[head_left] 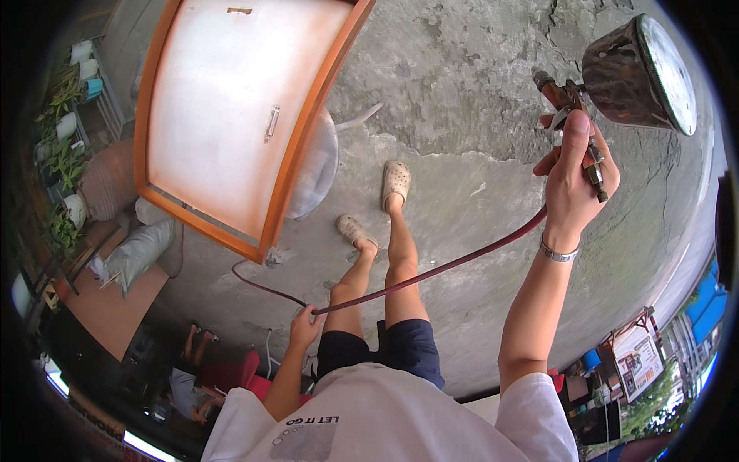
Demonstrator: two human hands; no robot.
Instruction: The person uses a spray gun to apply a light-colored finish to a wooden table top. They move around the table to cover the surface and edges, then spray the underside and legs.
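Up at the right, my right hand (581, 165) is wrapped round a paint spray gun (568, 96), its fingers about the handle and trigger. A round, paint-stained metal cup (627, 73) with a pale lid sits on the gun. From the gun's handle a dark red air hose (439, 279) runs down across my legs. Low in the middle, my left hand (305, 327) is closed round that hose. Left of centre stands a framed panel (246, 100), white with orange-brown edges and a small metal handle (272, 123). The gun is apart from the panel.
A pale round object (317, 169) shows partly behind the panel. Potted plants (65, 162) line the far left, near a filled sack (142, 250) and a brown board (115, 308). Another person (185, 393) is at lower left. Rough concrete floor (462, 200) surrounds my feet.
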